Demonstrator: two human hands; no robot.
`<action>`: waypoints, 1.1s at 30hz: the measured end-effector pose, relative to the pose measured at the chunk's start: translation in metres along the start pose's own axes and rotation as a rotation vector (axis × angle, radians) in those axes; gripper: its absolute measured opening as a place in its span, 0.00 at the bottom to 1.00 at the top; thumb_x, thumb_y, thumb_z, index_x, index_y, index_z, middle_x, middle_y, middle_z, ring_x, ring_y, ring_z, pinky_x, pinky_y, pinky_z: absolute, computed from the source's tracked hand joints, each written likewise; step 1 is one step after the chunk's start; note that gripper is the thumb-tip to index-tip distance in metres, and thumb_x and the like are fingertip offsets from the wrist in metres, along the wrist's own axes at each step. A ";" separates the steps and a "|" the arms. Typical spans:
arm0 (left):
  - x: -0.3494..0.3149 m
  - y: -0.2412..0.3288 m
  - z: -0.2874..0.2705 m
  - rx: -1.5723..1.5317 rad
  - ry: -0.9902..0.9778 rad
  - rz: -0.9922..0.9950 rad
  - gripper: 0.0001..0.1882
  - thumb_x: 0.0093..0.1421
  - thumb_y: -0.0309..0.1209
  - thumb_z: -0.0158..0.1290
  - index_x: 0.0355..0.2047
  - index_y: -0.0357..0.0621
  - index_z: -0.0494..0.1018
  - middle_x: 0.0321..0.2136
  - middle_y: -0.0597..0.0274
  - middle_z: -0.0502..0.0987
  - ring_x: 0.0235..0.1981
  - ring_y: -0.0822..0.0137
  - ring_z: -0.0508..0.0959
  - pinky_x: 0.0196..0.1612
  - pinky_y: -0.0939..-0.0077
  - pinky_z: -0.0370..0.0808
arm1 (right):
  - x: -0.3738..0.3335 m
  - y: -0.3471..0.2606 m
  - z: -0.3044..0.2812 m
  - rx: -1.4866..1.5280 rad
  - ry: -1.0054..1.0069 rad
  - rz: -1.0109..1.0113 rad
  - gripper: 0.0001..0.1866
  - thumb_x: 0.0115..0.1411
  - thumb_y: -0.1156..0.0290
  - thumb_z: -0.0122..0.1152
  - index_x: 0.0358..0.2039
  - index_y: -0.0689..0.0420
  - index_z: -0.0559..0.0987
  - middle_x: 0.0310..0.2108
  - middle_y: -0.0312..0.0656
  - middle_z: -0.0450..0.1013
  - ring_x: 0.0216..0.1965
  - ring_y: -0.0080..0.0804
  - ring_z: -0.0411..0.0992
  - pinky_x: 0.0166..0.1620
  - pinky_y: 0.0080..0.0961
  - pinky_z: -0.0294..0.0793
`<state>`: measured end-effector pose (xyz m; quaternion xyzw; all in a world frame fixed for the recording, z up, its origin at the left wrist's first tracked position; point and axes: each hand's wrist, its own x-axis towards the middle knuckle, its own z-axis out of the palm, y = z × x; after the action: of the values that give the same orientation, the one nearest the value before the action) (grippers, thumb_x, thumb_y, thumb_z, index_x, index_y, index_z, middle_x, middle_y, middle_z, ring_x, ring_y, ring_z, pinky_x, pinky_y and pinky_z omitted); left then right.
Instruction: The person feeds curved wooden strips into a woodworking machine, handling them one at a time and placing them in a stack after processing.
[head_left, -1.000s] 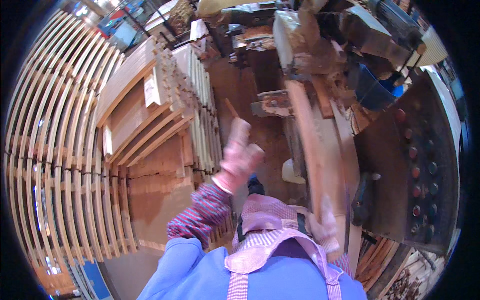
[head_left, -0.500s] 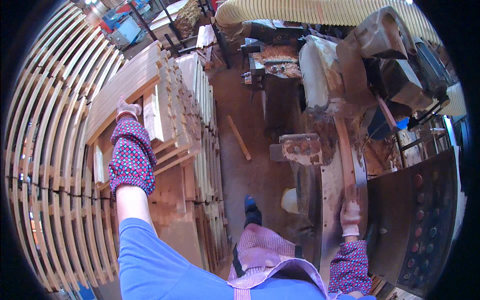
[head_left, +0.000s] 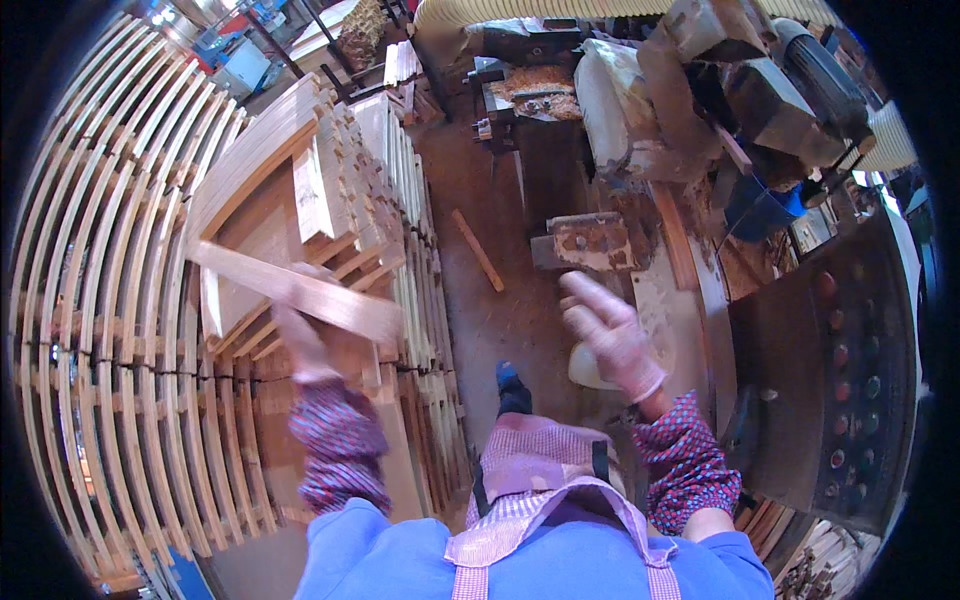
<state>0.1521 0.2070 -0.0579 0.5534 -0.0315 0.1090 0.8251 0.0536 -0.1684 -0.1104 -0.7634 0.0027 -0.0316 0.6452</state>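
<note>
A short flat wooden board (head_left: 350, 308) is gripped in my left hand (head_left: 300, 330), tilted in front of the stack of cut boards (head_left: 262, 150). Motion smears both the board and that hand. My right hand (head_left: 618, 345), gloved, holds nothing; its fingers stretch forward and apart beside the bed of a woodworking machine (head_left: 655, 310). A long reddish-brown wooden strip (head_left: 678, 235) lies along the machine bed, running under the dusty machine head (head_left: 700, 120).
Slatted wooden racks (head_left: 110, 330) rise at my left. A loose stick (head_left: 478, 250) lies on the floor between stack and machine. At right stand a dark control panel (head_left: 820, 370) with round buttons and a blue bucket (head_left: 765, 207). A ribbed hose (head_left: 560, 10) crosses the far side.
My left hand has lifted a board off the stack and drawn it nearer and to the right. My right hand has left the strip on the machine and swung inward.
</note>
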 end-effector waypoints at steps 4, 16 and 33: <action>-0.128 -0.037 0.092 -0.231 0.173 -0.135 0.20 0.59 0.38 0.54 0.48 0.39 0.69 0.35 0.60 0.74 0.35 0.65 0.75 0.44 0.70 0.75 | -0.063 -0.064 0.040 -0.124 -0.263 -0.254 0.41 0.53 0.59 0.69 0.64 0.58 0.63 0.61 0.57 0.63 0.54 0.48 0.71 0.54 0.35 0.72; -0.219 -0.134 0.154 -0.026 -0.063 -0.555 0.24 0.64 0.41 0.53 0.54 0.38 0.66 0.34 0.62 0.75 0.29 0.71 0.76 0.30 0.72 0.80 | -0.334 0.074 -0.059 -0.955 0.183 0.212 0.38 0.54 0.69 0.61 0.64 0.62 0.60 0.61 0.63 0.60 0.57 0.59 0.66 0.57 0.42 0.69; -0.203 -0.158 0.167 0.071 0.060 -0.645 0.17 0.63 0.34 0.56 0.50 0.43 0.70 0.34 0.62 0.78 0.28 0.70 0.77 0.31 0.72 0.80 | -0.090 0.079 -0.052 0.200 0.191 0.186 0.29 0.61 0.72 0.55 0.62 0.63 0.63 0.46 0.43 0.74 0.41 0.37 0.74 0.48 0.31 0.74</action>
<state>-0.0003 -0.0339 -0.1721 0.5598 0.1736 -0.1405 0.7980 -0.0357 -0.2287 -0.1842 -0.6854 0.1311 -0.0442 0.7149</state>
